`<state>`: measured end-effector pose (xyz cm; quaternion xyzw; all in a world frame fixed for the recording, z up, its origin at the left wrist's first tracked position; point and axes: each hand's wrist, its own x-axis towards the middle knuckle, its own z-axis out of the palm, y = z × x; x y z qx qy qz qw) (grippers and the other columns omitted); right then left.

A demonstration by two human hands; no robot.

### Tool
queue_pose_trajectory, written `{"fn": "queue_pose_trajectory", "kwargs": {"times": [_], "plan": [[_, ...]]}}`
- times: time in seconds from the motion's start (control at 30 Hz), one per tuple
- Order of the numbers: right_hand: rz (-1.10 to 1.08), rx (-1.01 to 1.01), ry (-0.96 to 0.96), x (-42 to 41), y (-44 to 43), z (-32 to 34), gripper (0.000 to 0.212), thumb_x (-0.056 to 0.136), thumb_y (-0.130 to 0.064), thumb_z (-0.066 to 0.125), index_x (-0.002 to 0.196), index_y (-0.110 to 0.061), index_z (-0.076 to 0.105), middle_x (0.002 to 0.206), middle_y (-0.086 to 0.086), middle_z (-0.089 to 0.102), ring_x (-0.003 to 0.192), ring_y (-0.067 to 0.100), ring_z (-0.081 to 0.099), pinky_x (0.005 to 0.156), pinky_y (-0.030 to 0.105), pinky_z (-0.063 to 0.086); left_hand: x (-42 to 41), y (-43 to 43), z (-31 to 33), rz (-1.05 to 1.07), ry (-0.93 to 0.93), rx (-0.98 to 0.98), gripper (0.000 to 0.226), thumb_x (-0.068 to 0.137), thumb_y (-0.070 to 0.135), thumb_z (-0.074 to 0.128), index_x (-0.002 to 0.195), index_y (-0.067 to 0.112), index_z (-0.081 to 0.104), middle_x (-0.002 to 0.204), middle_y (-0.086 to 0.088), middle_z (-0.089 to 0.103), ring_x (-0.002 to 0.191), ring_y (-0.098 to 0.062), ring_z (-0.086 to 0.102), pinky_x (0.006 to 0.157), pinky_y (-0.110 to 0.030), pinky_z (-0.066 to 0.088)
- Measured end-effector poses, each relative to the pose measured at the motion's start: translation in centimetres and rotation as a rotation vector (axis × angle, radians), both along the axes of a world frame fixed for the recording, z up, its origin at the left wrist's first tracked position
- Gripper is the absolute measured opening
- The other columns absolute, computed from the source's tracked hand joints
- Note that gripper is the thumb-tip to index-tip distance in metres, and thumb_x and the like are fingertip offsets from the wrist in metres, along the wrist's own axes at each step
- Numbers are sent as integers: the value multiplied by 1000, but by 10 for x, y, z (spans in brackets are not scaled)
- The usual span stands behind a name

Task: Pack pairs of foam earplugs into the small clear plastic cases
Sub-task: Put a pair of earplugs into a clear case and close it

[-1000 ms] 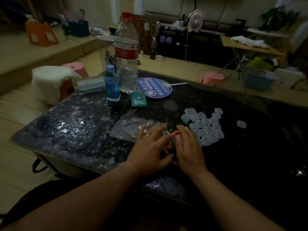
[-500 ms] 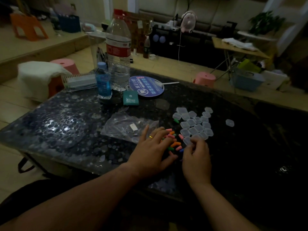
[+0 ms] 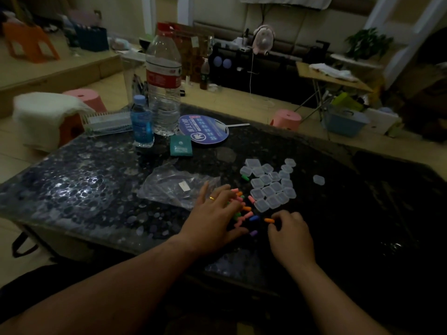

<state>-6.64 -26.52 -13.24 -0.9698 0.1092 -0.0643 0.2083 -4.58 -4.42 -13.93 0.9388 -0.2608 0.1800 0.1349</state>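
A loose pile of coloured foam earplugs (image 3: 245,210) lies on the dark table. My left hand (image 3: 215,213) rests flat on the pile's left side, fingers spread, a ring on one finger. My right hand (image 3: 290,235) is curled just right of the pile, and an orange earplug (image 3: 269,220) pokes out from its fingertips. Several small clear cases (image 3: 271,187) sit clustered just beyond the pile, all shut as far as I can tell. One case (image 3: 318,179) lies apart to the right. A green earplug (image 3: 244,177) lies by the cluster's left edge, and a purple earplug (image 3: 253,233) lies nearest me.
A crumpled clear plastic bag (image 3: 174,187) lies left of my left hand. Farther back stand a large water bottle (image 3: 164,85) and a small blue bottle (image 3: 142,124), with a teal packet (image 3: 181,146) and a round blue fan (image 3: 203,129). The table's near edge (image 3: 145,247) is close.
My right hand has drawn back from the cases toward me, now with an orange earplug at its fingertips. My left hand stays on the pile, which is more uncovered.
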Motion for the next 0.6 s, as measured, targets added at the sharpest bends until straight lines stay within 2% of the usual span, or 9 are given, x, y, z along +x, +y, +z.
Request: {"fn": "queue_pose_trajectory", "kwargs": {"times": [0.1, 0.2, 0.27, 0.37, 0.47, 0.6], "plan": [[33, 30, -36, 5, 6, 0, 7, 97, -21, 65, 102, -23, 70, 105, 2, 59, 99, 28, 64, 80, 38, 52, -3, -15, -3, -79, -29, 48, 61, 83, 79, 53, 119, 32, 66, 135, 3, 54, 150, -24, 35, 122, -66, 11], [105, 90, -45, 10, 16, -1, 7, 96, -23, 69, 91, -26, 67, 98, -4, 59, 92, 22, 63, 73, 34, 46, -3, -28, -5, -59, -38, 51, 41, 89, 62, 55, 109, 29, 70, 129, 5, 57, 147, -24, 38, 122, -65, 12], [139, 177, -56, 14, 22, -2, 7, 97, -26, 72, 90, -27, 69, 96, -6, 64, 91, 18, 63, 74, 34, 47, 0, -33, -4, -26, -53, 42, 31, 92, 48, 55, 107, 27, 72, 128, 5, 60, 145, -22, 42, 122, -65, 14], [128, 265, -93, 22, 27, -1, 5, 99, -30, 70, 102, -28, 71, 99, -9, 66, 90, 13, 63, 75, 32, 46, 6, -28, -4, 56, -46, 26, 29, 93, 42, 55, 112, 27, 71, 132, 5, 60, 144, -19, 42, 124, -62, 12], [95, 92, -187, 32, 31, 2, 8, 103, -29, 61, 107, -26, 67, 105, -5, 62, 94, 16, 62, 72, 33, 46, 11, -18, -7, 104, 3, -3, 31, 91, 42, 57, 118, 28, 65, 136, 6, 57, 145, -19, 41, 124, -62, 12], [102, -128, -201, 46, 34, -2, 22, 105, -30, 54, 117, -21, 70, 113, 4, 62, 106, 26, 59, 80, 39, 51, 15, -12, -9, 103, 32, -33, 38, 87, 49, 58, 119, 28, 59, 135, 5, 55, 141, -19, 44, 123, -62, 14]]}}
